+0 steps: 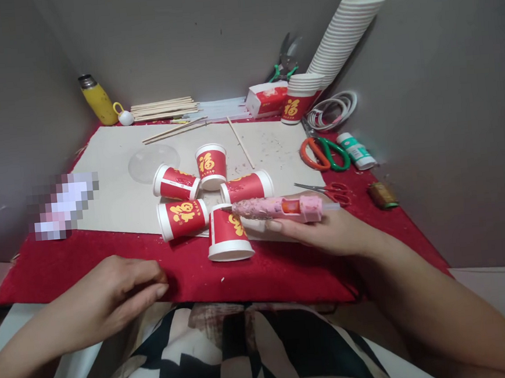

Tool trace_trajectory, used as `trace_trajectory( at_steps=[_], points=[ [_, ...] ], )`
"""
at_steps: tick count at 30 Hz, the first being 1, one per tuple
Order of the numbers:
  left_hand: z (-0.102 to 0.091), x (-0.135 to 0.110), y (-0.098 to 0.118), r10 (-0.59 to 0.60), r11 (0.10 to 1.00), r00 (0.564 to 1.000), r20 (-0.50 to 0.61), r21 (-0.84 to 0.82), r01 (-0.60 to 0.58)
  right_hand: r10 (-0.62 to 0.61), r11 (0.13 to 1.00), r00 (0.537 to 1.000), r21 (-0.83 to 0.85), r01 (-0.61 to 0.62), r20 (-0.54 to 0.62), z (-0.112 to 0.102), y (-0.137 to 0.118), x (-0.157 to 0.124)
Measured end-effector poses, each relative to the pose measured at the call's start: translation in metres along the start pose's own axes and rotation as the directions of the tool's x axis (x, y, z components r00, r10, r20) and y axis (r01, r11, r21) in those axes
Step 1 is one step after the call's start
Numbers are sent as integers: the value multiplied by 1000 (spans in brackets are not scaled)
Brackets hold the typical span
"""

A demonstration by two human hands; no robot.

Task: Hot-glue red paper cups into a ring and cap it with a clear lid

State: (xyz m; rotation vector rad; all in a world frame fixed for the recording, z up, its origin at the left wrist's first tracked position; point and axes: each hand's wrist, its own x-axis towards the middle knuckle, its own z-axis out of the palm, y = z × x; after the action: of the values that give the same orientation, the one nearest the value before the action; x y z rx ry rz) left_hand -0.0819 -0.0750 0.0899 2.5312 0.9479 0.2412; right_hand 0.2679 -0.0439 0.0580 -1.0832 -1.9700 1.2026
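My right hand (pixel 325 227) is closed around a pink glue gun (pixel 271 208) with crusted glue on its front. Its nozzle points left, at the upper part of the nearest red paper cup (pixel 229 237). That cup is one of several lying in a ring, including a left one (pixel 182 218), an upper left one (pixel 175 182), a back one (pixel 211 164) and a right one (pixel 250 186), partly behind the glue gun. My left hand (pixel 131 289) rests at the table's front edge, fingers curled and thumb against them, apart from the cups; nothing shows in it.
Grey cardboard (pixel 113 194) lies on the red cloth (pixel 294 273). Orange-green scissors (pixel 325 154), small red scissors (pixel 335 191) and a thread spool (pixel 383 195) lie right. Stacked cups (pixel 345 36) lean behind. Wooden sticks (pixel 163 108) and a yellow bottle (pixel 98 102) are at back left.
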Motion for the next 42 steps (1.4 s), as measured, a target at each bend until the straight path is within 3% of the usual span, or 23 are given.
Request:
trace_trajectory(
  at_steps=[3,6,9,12,15,19,25,31,37,42],
  points=[
    [9,16,6,52,997,998,41,-57,-50,18,1000,999,-25,-19,-27,1,0,1],
    [23,33,9,175,984,977,-125,1,-177,17,997,1000,-68,-19,-21,1,-4,2],
    [39,49,9,341,937,903,-261,172,-304,9,998,1000,-66,-10,-8,0,-5,2],
    [51,62,7,436,868,852,-291,385,-313,-12,998,1000,-61,12,8,-2,-3,0],
    [56,70,2,487,820,822,-295,479,-314,-18,997,998,-69,23,60,-5,-2,-1],
    [59,73,-5,496,824,821,-281,451,-343,-24,999,993,-34,28,115,-8,-3,-3],
    [66,72,-13,475,864,821,-317,346,-366,12,997,997,-70,-7,72,-7,1,-3],
    [70,74,-13,479,860,822,-309,352,-369,35,999,999,-10,-34,33,-1,5,2],
    [73,76,-13,494,854,804,-331,359,-377,-18,995,1000,-94,19,11,-4,5,-1],
    [75,76,-15,495,855,801,-337,351,-381,26,991,998,-131,-19,53,-9,-3,-7]
  ],
)
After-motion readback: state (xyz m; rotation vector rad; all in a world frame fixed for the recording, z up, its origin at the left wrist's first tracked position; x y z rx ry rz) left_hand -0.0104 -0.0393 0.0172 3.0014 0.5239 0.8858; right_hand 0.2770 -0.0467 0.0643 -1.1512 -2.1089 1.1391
